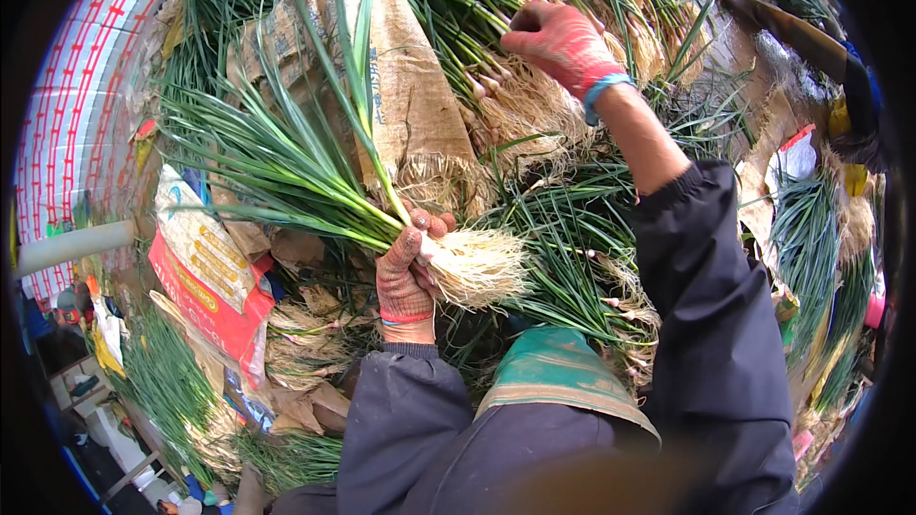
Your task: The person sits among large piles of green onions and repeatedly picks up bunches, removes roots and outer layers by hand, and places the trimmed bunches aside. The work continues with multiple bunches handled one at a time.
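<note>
My left hand [411, 268], in a dirty red-coated glove, grips a bundle of green garlic plants [343, 193] near their bulbs. Their pale roots [476, 268] fan out to the right of the fingers, and the leaves spread to the upper left. My right hand [551, 39], also in a red glove with a blue band at the wrist, is over a heap of garlic plants [486, 79] at the upper middle. Its fingers are bent at the stems; whether they hold one cannot be told. A woven sack [408, 86] lies between the heap and the held leaves.
A red and white printed sack [207, 265] lies at the left beside a pale pole [75, 249]. More garlic plants [572, 257] lie just right of my left hand, others [809, 229] at the far right. A green cloth [558, 368] covers my knee. Parts of people show at the lower left.
</note>
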`<state>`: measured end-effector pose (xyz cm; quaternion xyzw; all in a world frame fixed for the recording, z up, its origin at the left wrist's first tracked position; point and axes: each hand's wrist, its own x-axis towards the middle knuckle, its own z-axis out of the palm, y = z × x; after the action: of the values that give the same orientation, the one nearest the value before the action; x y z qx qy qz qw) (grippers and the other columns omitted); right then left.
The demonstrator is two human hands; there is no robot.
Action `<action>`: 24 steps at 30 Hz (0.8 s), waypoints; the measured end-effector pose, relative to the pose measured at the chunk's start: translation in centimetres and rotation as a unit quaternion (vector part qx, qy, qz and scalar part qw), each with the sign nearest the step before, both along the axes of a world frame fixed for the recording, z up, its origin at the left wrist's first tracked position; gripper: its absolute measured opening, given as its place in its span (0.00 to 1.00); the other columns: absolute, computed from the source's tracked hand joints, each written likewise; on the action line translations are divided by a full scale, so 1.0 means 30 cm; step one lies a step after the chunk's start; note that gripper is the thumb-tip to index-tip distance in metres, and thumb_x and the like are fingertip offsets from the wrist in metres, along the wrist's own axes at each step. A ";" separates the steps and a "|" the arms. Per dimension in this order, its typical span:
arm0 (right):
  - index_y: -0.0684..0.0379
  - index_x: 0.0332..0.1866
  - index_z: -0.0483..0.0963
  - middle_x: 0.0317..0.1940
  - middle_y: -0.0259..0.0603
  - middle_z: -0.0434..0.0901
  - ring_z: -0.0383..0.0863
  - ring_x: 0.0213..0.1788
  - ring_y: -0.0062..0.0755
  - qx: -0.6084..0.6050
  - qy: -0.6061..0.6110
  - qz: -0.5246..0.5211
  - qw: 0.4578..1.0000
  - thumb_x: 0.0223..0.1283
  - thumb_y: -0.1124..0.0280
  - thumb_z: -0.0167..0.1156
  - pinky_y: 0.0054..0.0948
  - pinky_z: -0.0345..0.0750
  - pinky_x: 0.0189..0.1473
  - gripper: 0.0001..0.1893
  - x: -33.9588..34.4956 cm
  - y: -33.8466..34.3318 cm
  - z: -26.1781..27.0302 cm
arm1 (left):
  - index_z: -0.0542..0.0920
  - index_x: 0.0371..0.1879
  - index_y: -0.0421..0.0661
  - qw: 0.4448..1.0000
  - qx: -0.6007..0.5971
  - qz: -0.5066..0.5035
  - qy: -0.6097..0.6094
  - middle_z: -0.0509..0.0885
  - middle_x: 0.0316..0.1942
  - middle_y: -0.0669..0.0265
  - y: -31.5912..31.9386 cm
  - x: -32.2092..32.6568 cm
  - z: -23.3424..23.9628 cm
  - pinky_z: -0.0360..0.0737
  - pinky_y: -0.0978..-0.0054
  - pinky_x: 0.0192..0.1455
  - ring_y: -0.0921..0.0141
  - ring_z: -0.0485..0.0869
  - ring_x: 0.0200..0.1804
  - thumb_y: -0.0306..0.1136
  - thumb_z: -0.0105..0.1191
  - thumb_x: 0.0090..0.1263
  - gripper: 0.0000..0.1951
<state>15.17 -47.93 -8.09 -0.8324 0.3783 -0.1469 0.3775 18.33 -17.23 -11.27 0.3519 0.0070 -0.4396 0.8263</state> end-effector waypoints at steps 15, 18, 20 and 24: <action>0.68 0.57 0.71 0.45 0.48 0.81 0.79 0.31 0.19 0.427 -0.394 0.175 0.795 0.61 0.68 0.63 0.19 0.76 0.32 0.22 -0.283 -0.065 0.044 | 0.75 0.53 0.47 1.000 0.010 0.011 -0.002 0.79 0.37 0.73 0.020 0.000 -0.041 0.71 0.59 0.65 0.72 0.81 0.41 0.30 0.64 0.63 0.20; 0.67 0.61 0.68 0.47 0.45 0.80 0.70 0.23 0.14 0.432 -0.547 0.176 0.695 0.61 0.70 0.62 0.15 0.76 0.33 0.24 -0.376 -0.090 0.095 | 0.75 0.54 0.48 1.000 -0.020 0.005 0.010 0.79 0.37 0.75 0.021 -0.005 -0.041 0.70 0.59 0.68 0.73 0.81 0.41 0.30 0.64 0.63 0.20; 0.65 0.55 0.74 0.43 0.41 0.80 0.74 0.26 0.17 0.347 -0.527 0.171 0.757 0.59 0.69 0.63 0.18 0.77 0.37 0.20 -0.351 -0.108 0.129 | 0.75 0.54 0.49 0.999 -0.033 0.004 0.009 0.79 0.37 0.77 0.018 -0.012 -0.040 0.69 0.59 0.69 0.73 0.81 0.42 0.30 0.64 0.62 0.21; 0.60 0.46 0.81 0.32 0.36 0.81 0.80 0.33 0.24 0.166 -0.117 0.002 0.979 0.53 0.63 0.66 0.25 0.79 0.41 0.16 -0.168 -0.146 0.138 | 0.75 0.53 0.48 0.999 -0.030 0.026 0.035 0.80 0.37 0.74 0.007 -0.028 -0.034 0.71 0.59 0.67 0.71 0.83 0.42 0.28 0.64 0.62 0.20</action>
<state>10.12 -52.31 -3.95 -0.7357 0.3489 -0.1779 0.5526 17.47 -17.03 -12.27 0.3112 0.0322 -0.4300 0.8469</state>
